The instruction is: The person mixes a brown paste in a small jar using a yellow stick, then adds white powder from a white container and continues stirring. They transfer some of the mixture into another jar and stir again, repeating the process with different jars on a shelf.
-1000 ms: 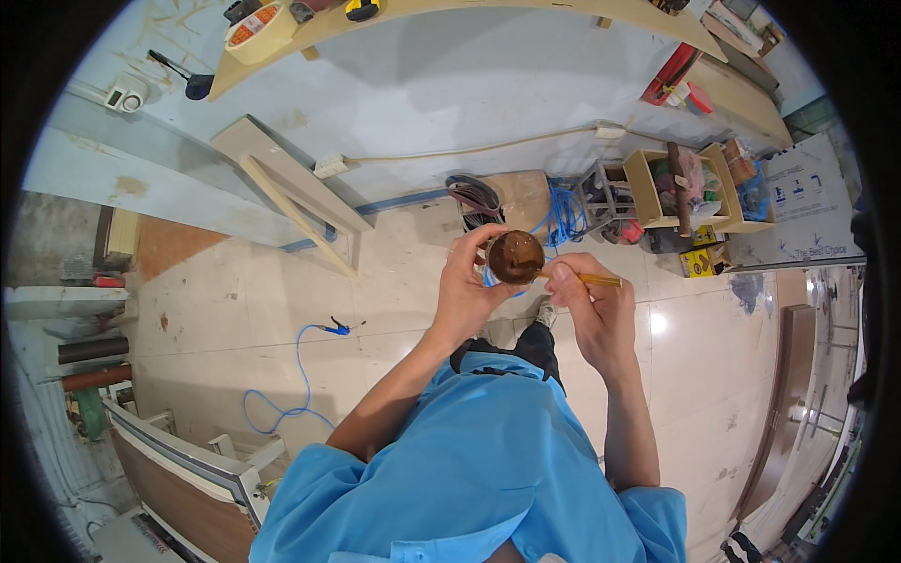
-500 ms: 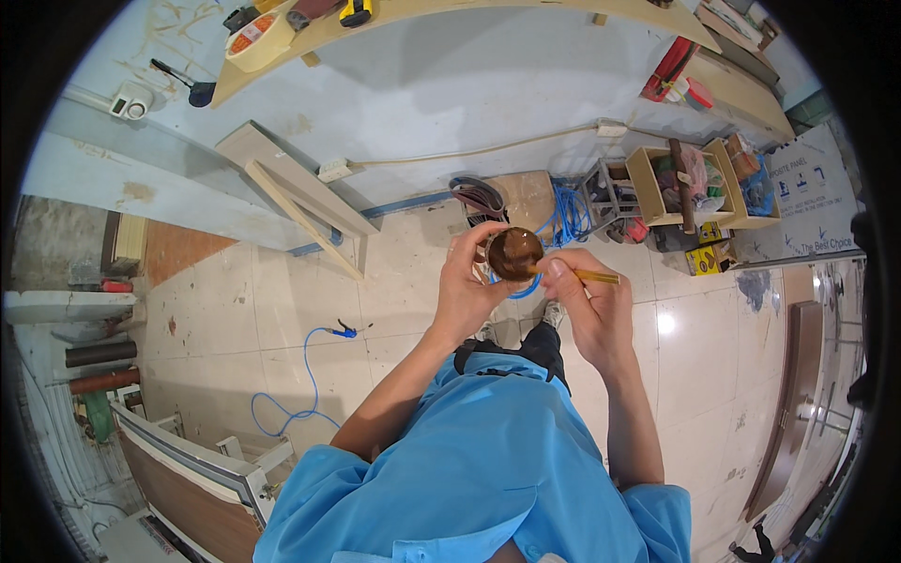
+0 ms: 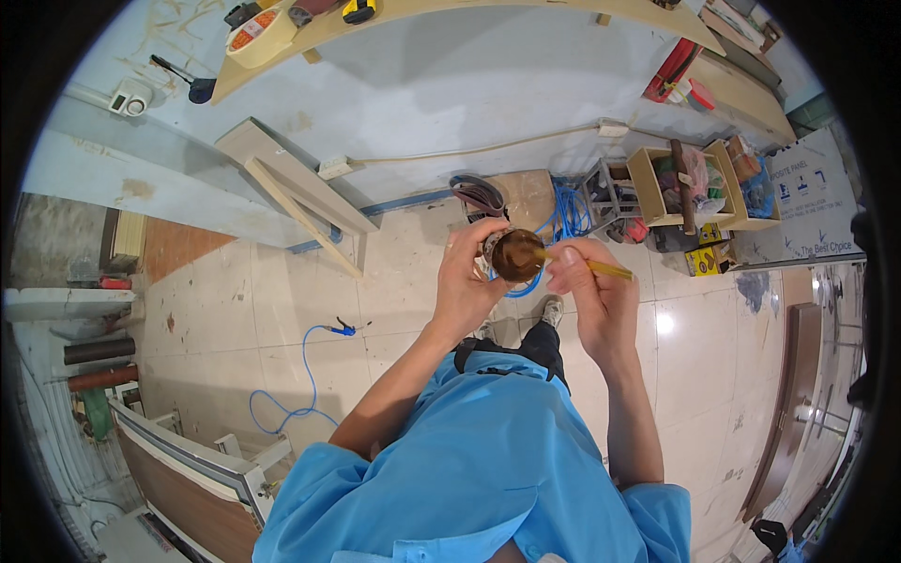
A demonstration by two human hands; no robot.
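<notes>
My left hand (image 3: 466, 274) holds a small round cup (image 3: 491, 251), fingers curled round its left side. Brown, glossy contents (image 3: 517, 255) fill the top that faces me. In my right hand (image 3: 589, 287) a thin yellow stick (image 3: 612, 270) is pinched between thumb and fingers. Its inner end reaches the cup's right side; whether it has bristles I cannot make out. Both hands are raised in front of my body, above the floor.
A blue air hose with a nozzle (image 3: 343, 327) lies on the tiled floor at left. Ahead are a leaning board frame (image 3: 298, 185), sanding belts (image 3: 477, 194), a coiled blue hose (image 3: 569, 212) and wooden boxes (image 3: 648, 178). A shelf (image 3: 450, 13) runs along the wall.
My right hand has shifted slightly right and up with the yellow stick. The brown surface and its highlight look different; my left hand has barely moved.
</notes>
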